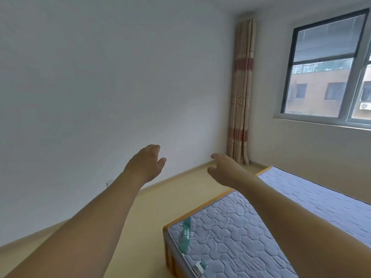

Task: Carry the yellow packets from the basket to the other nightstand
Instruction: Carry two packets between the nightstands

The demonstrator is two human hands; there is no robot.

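Hands reach forward over open floor, and neither carries anything; the left hand (145,164) is stretched out at about 11 o'clock from the frame's centre bottom, fingers loosely spread and slightly curled, palm turned inward and empty; the right hand (225,170) sits at about 1 o'clock, near the left one but apart from it, fingers relaxed and parted, likewise empty.

No yellow packets, no basket and no nightstand appear anywhere in this view; where they stand cannot be told from here. What does show is the pale grey quilted mattress with hexagon stitching on its yellow-edged bed frame (230,233), filling the 4 to 5 o'clock part of the picture, with the right forearm crossing above it; the pale yellow wooden floor (152,209) between the bed and the plain white wall (100,87); the gathered beige curtain with red bands (241,93) in the corner at 1 o'clock; the dark-framed window (325,65) at 2 o'clock.

Judging by the empty hands and the view along the bedside, the person is between the two ends of the errand, either heading for the basket or coming away from a drop-off; which one, the picture does not settle. How many packets are already moved cannot be judged; at the least, a further pick-up or a check of the basket seems left to do.
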